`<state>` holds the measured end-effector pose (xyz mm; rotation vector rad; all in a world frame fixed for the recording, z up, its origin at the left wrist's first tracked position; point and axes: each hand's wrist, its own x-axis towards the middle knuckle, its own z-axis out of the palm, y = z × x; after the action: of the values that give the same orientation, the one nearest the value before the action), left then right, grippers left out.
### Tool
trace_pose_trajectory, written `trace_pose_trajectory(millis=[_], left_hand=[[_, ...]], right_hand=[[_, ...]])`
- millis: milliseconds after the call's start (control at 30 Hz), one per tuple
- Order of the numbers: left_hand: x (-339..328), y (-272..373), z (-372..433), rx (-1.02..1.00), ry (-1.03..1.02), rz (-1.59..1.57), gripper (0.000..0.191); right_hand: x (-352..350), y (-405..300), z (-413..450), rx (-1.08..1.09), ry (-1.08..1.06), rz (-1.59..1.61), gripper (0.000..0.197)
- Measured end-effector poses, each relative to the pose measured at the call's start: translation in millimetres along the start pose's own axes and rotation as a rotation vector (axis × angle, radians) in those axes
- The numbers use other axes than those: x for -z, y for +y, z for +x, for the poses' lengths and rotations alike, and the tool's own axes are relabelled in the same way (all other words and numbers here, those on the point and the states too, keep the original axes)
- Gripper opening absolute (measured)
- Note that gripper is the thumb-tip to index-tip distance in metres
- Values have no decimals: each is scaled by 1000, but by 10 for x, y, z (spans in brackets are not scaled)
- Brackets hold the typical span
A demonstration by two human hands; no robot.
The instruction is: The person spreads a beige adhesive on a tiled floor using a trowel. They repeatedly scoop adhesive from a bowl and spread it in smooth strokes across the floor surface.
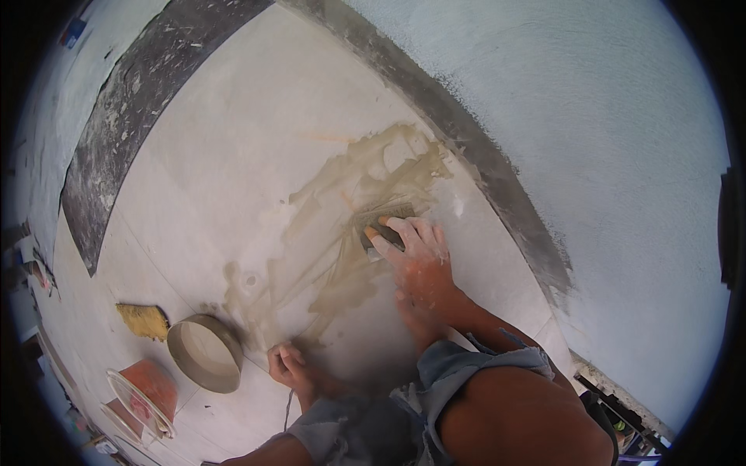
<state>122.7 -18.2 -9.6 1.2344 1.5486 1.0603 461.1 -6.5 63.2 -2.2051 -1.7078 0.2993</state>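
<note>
My right hand [417,244] is on a flat, dark rectangular spreader [384,212], its fingers bent over the near side. Orange covers sit on two of its fingertips, and pale powder coats the fingers. The spreader lies against a light floor tile [233,145] that carries streaks of wet greenish-grey paste [344,291], likely grout. Beside my left knee, my left hand [285,364] is held low with its fingers curled; nothing shows in it. To its left stands a round, shallow tub [205,353] with pale grey-beige contents.
A worn yellow sponge [143,321] lies by the tub. Nearer me, a red bucket [148,387] is tipped on its side. A dark border strip [489,140] runs along the pale wall [606,145] at right. Another dark strip [128,110] lies at left. Dark bars [623,408] stand at lower right.
</note>
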Motion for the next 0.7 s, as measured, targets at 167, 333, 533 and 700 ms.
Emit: trace_pose_trajectory(millis=[167, 333, 533, 700], left_hand=[[-50, 10, -14, -1, 27, -28, 27], [-53, -20, -18, -5, 29, -18, 27], [-51, 15, -15, 9, 46, -32, 27], [-66, 70, -25, 4, 38, -7, 28]], right_hand=[[-91, -116, -250, 91, -41, -23, 51], [-101, 513, 148, -42, 92, -69, 48], [114, 359, -141, 0, 30, -38, 47], [24, 550, -180, -33, 44, -27, 47]])
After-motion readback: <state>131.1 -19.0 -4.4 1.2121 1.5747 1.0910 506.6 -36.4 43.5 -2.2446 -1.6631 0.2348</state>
